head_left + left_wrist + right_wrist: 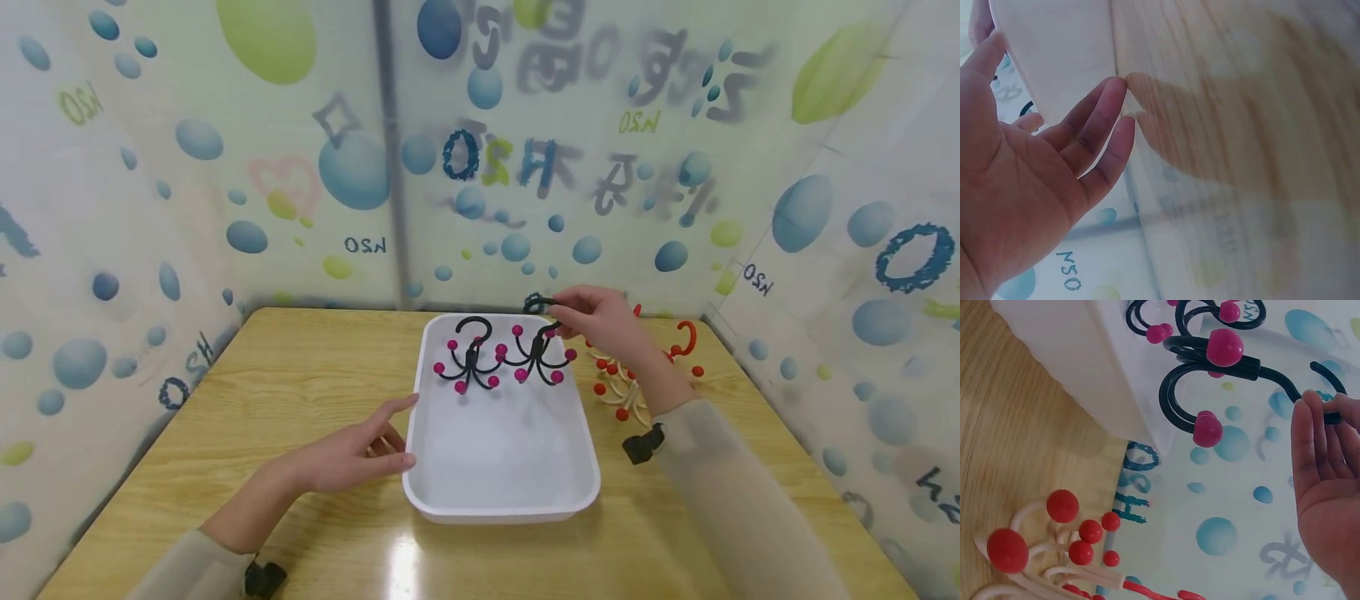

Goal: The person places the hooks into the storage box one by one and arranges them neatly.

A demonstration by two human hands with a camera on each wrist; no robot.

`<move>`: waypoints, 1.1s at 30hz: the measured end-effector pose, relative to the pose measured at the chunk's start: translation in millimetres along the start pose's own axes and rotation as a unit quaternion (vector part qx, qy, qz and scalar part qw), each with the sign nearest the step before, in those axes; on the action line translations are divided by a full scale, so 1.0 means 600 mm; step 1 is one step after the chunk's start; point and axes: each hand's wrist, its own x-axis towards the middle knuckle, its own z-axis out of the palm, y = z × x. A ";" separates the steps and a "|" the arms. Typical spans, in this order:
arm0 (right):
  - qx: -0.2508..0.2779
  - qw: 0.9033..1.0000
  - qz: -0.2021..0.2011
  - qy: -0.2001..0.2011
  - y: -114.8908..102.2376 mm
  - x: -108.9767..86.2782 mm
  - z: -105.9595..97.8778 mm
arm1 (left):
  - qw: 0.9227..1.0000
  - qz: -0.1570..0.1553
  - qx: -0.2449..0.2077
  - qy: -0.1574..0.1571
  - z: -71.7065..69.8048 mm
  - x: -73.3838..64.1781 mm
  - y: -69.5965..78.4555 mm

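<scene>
With thumb and fingers, my right hand (600, 323) pinches the curved top of a black multi-arm hanger hook (537, 348) with pink ball tips. The right wrist view shows its dark stem (1244, 367) tilted from the fingers, over the tray's far right part. A second black hook (471, 358) with pink balls lies in the white tray (502, 458), near its far left end. At the tray's left rim is my left hand (345, 457), its fingers spread and relaxed. In the left wrist view its fingertips (1116, 87) lie right along the tray wall.
Right of the tray, on the wooden table (330, 358), lie cream hooks (632, 398) with red balls and red curved tops, partly behind my right arm. Patterned walls with blue and green dots enclose the table at the back and both sides.
</scene>
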 end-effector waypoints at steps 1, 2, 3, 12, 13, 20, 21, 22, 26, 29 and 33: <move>0.002 1.000 -0.001 -0.001 0.003 0.005 0.004 | 1.000 0.001 0.000 -0.001 0.000 0.000 0.000; 0.003 1.000 -0.003 -0.001 0.005 0.010 0.007 | 1.000 0.002 -0.001 -0.001 0.000 0.000 0.000; 0.002 1.000 -0.004 0.000 0.008 0.014 0.010 | 1.000 0.004 0.000 -0.001 0.001 0.000 -0.001; 0.017 1.000 0.022 -0.006 0.026 0.038 0.027 | 1.000 0.000 0.000 -0.003 -0.001 0.001 0.003; 0.017 1.000 0.023 -0.008 0.027 0.039 0.028 | 1.000 0.000 0.000 -0.003 -0.001 0.001 0.003; -0.002 1.000 0.013 -0.029 0.023 0.053 0.042 | 1.000 -0.002 0.002 -0.001 -0.002 0.000 0.002; -0.005 0.999 0.015 -0.030 0.023 0.055 0.044 | 1.000 -0.003 0.001 -0.002 -0.001 0.000 0.001; -0.007 0.999 0.018 -0.034 0.022 0.057 0.046 | 1.000 -0.003 0.001 -0.001 -0.001 0.000 0.001; -0.026 0.998 0.033 -0.044 0.026 0.062 0.056 | 1.000 -0.002 0.001 -0.001 0.000 0.000 0.001; -0.036 0.997 0.044 -0.052 0.033 0.064 0.062 | 1.000 -0.001 0.000 -0.001 0.001 0.001 0.000; -0.021 0.997 0.057 -0.053 0.043 0.065 0.068 | 1.000 0.000 -0.001 -0.002 0.001 0.001 0.000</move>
